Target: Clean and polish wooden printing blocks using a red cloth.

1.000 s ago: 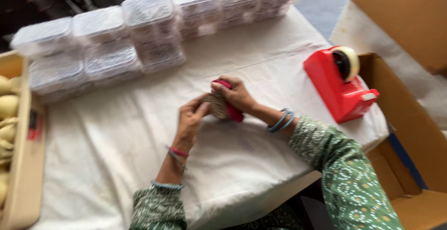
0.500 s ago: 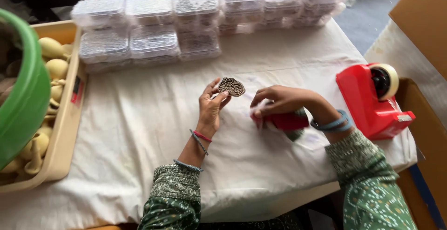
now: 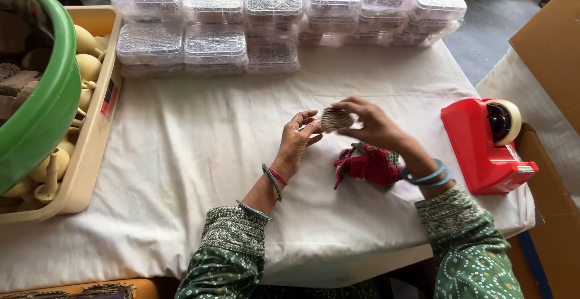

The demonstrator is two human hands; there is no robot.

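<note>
Currently both hands are up over the middle of the tabletop [image 3: 181, 154], which has a white cloth cover. Right hand [image 3: 371, 123] pinches a small patterned disc [image 3: 336, 118], brownish w/ fine decoration, fingers closed on its right edge, held just above the cloth. Left hand [image 3: 299, 142] is w/ fingers loosely curled, fingertips touching or nearly touching the disc's left edge; can't tell if it actually grips. Bangles on both wrists, green patterned sleeves.

Red patterned fabric pouch [image 3: 368, 164] lies on the cloth directly under the right wrist, just below the disc, not held.

Red tape dispenser [image 3: 483, 148] w/ tape roll sits near the right edge, apart from the right hand. Clear plastic lidded boxes [image 3: 272, 21] are stacked in rows along the far side, contents look like small beaded stuff, too fine to tell. Left: beige tray [image 3: 96, 123] holding pale yellow gourd-shaped pieces [image 3: 87, 66], green tub [image 3: 45, 111] overlapping it. Cardboard boxes [image 3: 550, 39] at the right, off the tabletop.
</note>
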